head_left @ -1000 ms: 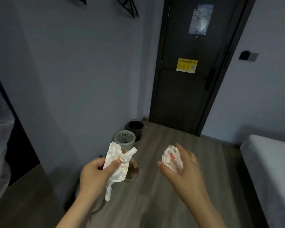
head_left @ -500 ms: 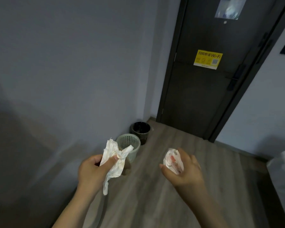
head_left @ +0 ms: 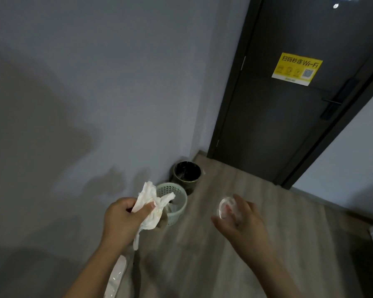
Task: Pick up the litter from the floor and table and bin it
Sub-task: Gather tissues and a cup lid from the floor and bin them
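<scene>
1. Head view: the left hand (head_left: 123, 220) has its fingers (head_left: 146, 208) curled tight on a crumpled white paper tissue (head_left: 149, 195).
2. The right hand (head_left: 243, 222) cups a small crumpled clear plastic wrapper (head_left: 225, 208), fingers bent round it.
3. Both pieces hang above the grey wooden floor (head_left: 202, 259).
4. Just beyond the tissue stands a pale green perforated plastic basket (head_left: 178, 197), with a round black bin (head_left: 186, 174) behind it by the dark door (head_left: 278, 117).

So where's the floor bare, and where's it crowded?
Bare floor runs from the dark bin right to the door. Crowded: the corner, where the green basket, partly behind the tissue in the left hand, stands beside that bin.
</scene>
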Action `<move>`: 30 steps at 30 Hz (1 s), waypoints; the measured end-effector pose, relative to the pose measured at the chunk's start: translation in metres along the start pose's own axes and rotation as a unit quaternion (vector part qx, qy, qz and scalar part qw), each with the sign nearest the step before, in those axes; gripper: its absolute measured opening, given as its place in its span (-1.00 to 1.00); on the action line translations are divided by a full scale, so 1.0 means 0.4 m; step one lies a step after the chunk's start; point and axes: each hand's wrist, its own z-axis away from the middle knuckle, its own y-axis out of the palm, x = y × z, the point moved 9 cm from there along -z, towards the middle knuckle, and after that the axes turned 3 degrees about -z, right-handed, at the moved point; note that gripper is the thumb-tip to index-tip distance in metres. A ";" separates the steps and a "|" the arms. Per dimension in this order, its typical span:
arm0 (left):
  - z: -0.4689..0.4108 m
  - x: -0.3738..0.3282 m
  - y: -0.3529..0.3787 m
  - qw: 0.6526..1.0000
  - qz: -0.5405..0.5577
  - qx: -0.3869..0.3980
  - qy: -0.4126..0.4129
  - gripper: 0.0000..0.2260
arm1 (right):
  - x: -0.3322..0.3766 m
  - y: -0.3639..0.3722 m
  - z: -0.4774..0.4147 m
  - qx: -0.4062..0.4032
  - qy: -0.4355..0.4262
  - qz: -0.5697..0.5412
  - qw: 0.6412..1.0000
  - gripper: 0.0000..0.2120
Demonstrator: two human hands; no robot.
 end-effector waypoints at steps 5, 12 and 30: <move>-0.157 0.028 0.071 0.999 -0.030 0.000 -0.016 -0.69 | -0.026 0.066 -0.191 0.016 0.003 -0.003 1.000 -0.41; -0.407 0.069 0.239 0.994 -0.100 0.004 -0.041 -0.68 | -0.123 0.176 -0.533 0.085 0.017 0.006 0.996 -0.32; -0.945 0.476 0.797 0.949 -0.253 0.091 -0.163 -0.69 | -0.502 0.574 -1.194 0.256 0.081 0.081 0.960 -0.21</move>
